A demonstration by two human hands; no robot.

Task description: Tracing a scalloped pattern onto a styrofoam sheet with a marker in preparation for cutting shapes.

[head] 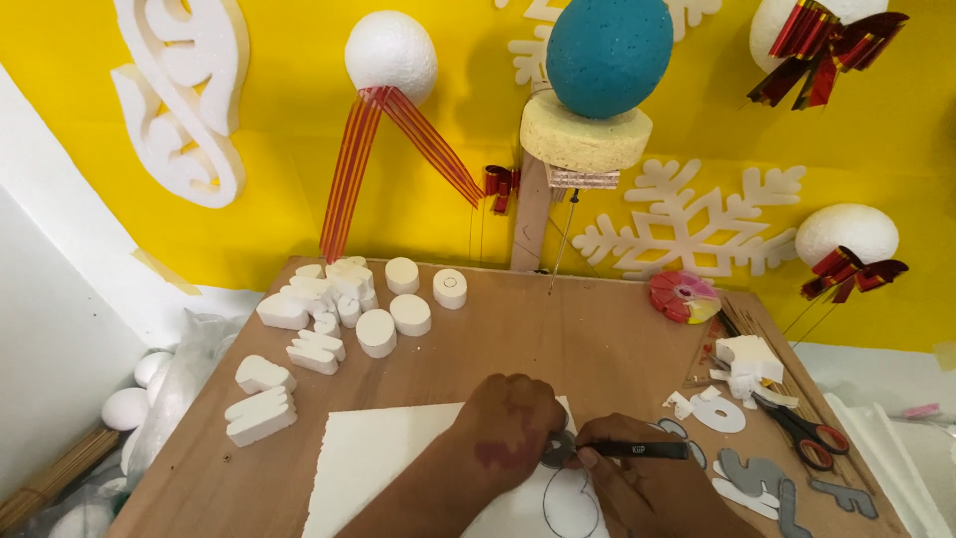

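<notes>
My left hand presses a grey template flat on the foam sheet at the board's near edge — my right hand pinches a black pen, mid-tracing; next, steady pressure round the curve.

- Foam sheet: white, with a thin dark outline drawn on it.
- Pen: black.
- Bench: plain brown wood.
- Cut foam letters: white.
- Foam discs: white.
- Scissors: black blades, red-rimmed handles.
- Flat cut-out letters: grey.
- Small disc: red, pink and yellow.
- Backdrop: bright yellow.
- Egg shape: teal, on a pale yellow foam round.
- Snowflake: white.
- Ball: white, with red-and-gold striped ribbon.
- Foil bows: red and gold.
</notes>
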